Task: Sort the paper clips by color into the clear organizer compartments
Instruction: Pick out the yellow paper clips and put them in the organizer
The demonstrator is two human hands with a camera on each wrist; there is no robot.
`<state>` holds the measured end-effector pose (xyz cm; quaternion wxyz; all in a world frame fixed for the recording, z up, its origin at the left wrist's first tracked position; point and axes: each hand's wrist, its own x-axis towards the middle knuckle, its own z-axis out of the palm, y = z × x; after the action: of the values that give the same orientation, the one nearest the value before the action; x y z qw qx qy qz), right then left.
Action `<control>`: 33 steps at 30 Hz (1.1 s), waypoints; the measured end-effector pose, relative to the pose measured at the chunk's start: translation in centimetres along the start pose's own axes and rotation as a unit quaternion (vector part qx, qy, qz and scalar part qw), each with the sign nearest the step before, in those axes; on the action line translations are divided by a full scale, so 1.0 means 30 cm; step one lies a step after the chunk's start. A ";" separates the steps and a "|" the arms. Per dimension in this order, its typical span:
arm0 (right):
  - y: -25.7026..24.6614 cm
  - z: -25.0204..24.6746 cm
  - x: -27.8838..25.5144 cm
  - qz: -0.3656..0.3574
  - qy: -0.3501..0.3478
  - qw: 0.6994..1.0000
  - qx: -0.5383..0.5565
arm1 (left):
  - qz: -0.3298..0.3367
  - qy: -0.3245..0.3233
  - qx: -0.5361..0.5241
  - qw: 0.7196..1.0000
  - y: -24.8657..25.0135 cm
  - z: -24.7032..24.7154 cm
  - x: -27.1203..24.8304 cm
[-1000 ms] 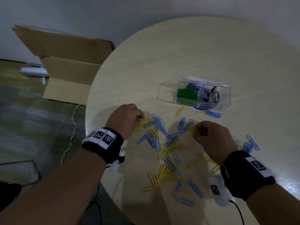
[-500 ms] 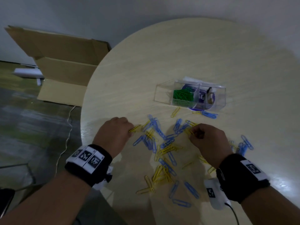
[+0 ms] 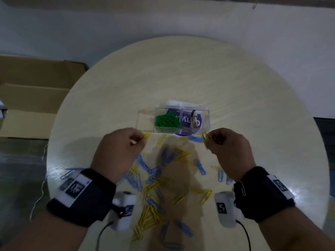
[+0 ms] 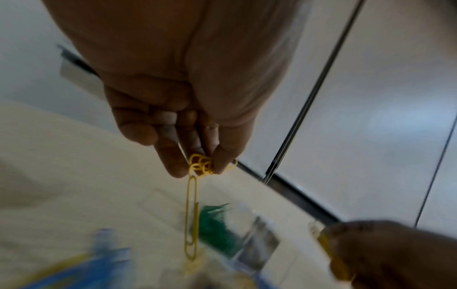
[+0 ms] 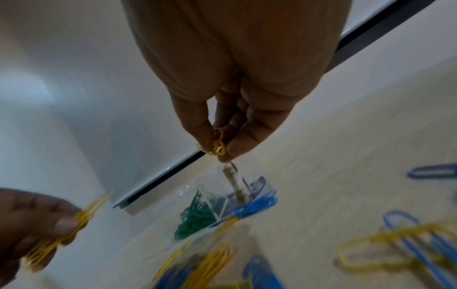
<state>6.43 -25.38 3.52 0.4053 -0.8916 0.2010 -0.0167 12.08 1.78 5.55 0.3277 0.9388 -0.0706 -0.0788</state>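
A plain office or storeroom, by the look of it: a round pale wood-grain bench (image 3: 199, 73) stands against a bare white wall (image 3: 163, 20), with flattened brown cardboard boxes (image 3: 32, 98) (leaning, unfolded) on the grey floor (image 3: 20, 160) beside it.

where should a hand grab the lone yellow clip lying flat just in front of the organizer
Pinch the yellow clip across its two long sides near the middle, coming straight down from above. It lies flat on the table, slanted, apart from the pile, with the clear organizer wall just behind it, so a top approach with fingertips astride its narrow width looks easiest.
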 end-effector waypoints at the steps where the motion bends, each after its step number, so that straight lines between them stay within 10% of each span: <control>1: 0.003 -0.017 0.010 0.004 0.006 1.000 0.000 | -0.004 -0.003 -0.029 1.000 0.049 0.024 0.038; 17: 0.026 -0.081 0.049 0.015 0.019 1.000 0.013 | -0.004 -0.010 -0.075 0.997 0.268 0.271 0.290; 33: -0.147 0.033 0.186 -0.025 0.013 0.998 -0.047 | -0.038 0.060 -0.089 0.993 0.021 0.133 -0.060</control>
<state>13.27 -24.15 5.33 0.3594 -0.9143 0.1844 -0.0286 9.50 -0.78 3.06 0.4107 0.9108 -0.0077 -0.0407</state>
